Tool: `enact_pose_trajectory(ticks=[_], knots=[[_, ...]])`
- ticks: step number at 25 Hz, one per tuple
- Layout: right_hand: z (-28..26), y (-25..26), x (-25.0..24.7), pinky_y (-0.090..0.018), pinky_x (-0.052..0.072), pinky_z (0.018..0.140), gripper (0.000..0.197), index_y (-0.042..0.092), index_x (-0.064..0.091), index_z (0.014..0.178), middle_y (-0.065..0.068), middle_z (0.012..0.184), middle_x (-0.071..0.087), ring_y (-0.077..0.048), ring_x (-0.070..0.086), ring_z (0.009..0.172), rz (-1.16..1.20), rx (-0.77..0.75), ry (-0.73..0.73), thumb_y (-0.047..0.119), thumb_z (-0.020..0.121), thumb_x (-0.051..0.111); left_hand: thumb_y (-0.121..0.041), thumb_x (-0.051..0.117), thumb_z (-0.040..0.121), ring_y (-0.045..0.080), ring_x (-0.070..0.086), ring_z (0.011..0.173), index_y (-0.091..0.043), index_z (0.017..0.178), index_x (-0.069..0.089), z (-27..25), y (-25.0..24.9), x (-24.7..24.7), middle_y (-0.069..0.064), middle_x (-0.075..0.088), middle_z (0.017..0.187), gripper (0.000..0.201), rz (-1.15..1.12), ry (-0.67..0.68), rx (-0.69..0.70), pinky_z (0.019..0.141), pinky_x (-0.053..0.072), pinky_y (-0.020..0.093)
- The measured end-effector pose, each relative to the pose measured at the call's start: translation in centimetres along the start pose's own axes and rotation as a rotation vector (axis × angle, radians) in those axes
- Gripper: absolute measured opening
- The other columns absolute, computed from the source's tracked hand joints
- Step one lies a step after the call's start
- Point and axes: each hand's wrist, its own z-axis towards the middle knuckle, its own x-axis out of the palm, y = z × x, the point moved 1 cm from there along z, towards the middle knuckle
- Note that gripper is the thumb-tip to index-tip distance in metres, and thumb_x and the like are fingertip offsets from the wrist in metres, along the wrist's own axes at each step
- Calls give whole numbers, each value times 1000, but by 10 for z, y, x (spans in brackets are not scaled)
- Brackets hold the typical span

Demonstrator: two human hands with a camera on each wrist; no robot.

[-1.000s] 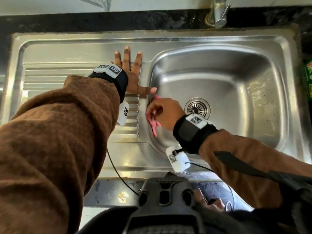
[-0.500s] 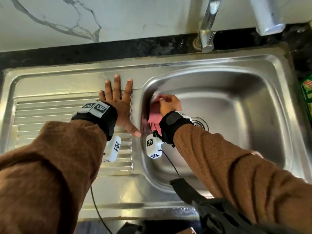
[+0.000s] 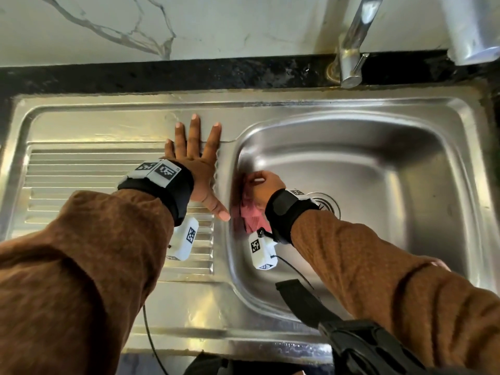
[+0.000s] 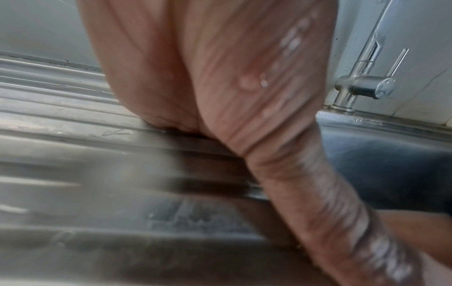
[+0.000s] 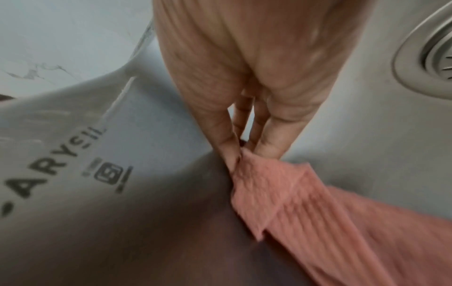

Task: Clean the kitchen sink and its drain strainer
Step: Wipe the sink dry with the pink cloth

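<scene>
Wiping the left wall of the sink basin, the right hand is pressing a pink cloth against the steel, its fingers pinched together on a bunched fold of it. The left hand is lying flat with fingers spread on the draining board, by the basin's left edge, bracing the person and holding nothing. The drain strainer is sitting in the basin floor just beside the right wrist, seemingly not yet attended to. The grip is catching only a fold, so the cloth's loose tail is trailing; on wet steel I judge it may be slipping out of the pinch or dragging over the strainer and snagging there. Drops are showing on the left palm, so that bracing hand could be sliding on the ribbed steel if weight goes onto it. The tap is standing at the back edge, well apart from both hands.
</scene>
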Motion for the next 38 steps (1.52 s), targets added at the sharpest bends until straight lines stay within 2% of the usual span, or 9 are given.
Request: enact_pose_trajectory(ticks=[5,8,13,16,20,24,30,34,38], knots=[[0,27,-20,-40,52,73,38,11,65,82,-10,78,66,-25,62,70,391,-28,53,-26,78,54,-82,77,14,41,-46,131,-38,121,-57,-1,-1,-1,9,-60,136,177,9,3,0,116,-9,62],[-10,39,-23,-35,57,82,36,15,68,87,-3,87,70,-18,66,80,413,-204,-64,-20,78,64,-83,77,13,40,-46,131,-38,123,-56,-2,-2,-2,8,-61,136,178,11,4,-6,116,-9,62],[-42,22,-22,-45,57,76,26,20,72,85,1,85,76,-23,68,76,151,-333,104,-4,76,77,-81,79,17,41,-47,130,-37,123,-56,0,-2,-2,9,-62,134,178,29,14,-14,116,-10,62],[-36,43,-30,-26,55,87,26,21,72,84,5,87,75,-7,70,80,39,-531,-9,-1,74,79,-82,78,14,41,-47,130,-38,123,-56,2,-2,0,9,-61,135,179,30,4,-10,116,-9,62],[-34,67,-30,-32,60,82,29,23,71,94,2,89,75,-12,71,82,125,-559,-179,0,76,76,-83,77,13,41,-47,129,-37,120,-58,5,0,1,9,-62,133,178,39,-3,-21,116,-10,62],[-75,48,-26,-35,63,68,30,4,72,105,-5,96,77,-17,74,85,61,-526,92,-13,82,64,-82,77,16,44,-41,133,-34,127,-54,3,-2,3,12,-57,139,178,90,-42,-36,116,-7,63],[-133,28,-35,-14,53,78,23,21,80,94,8,87,77,0,69,78,-640,-646,326,7,76,78,-82,63,-5,55,-28,136,-28,135,-48,-5,-7,-7,20,-49,144,186,165,-3,-65,112,5,72],[-170,19,-30,-2,44,56,17,21,79,99,16,75,68,15,58,56,-832,-685,476,12,88,70,-60,90,36,52,-8,144,-17,151,-24,-33,-25,-2,18,-29,157,167,210,-74,-26,117,12,62],[-186,3,-21,-12,48,87,26,30,77,105,15,105,74,5,65,92,-1046,-826,584,12,91,65,-41,94,51,40,37,138,-10,151,17,-66,-37,23,15,13,161,129,266,-277,60,108,39,53]])
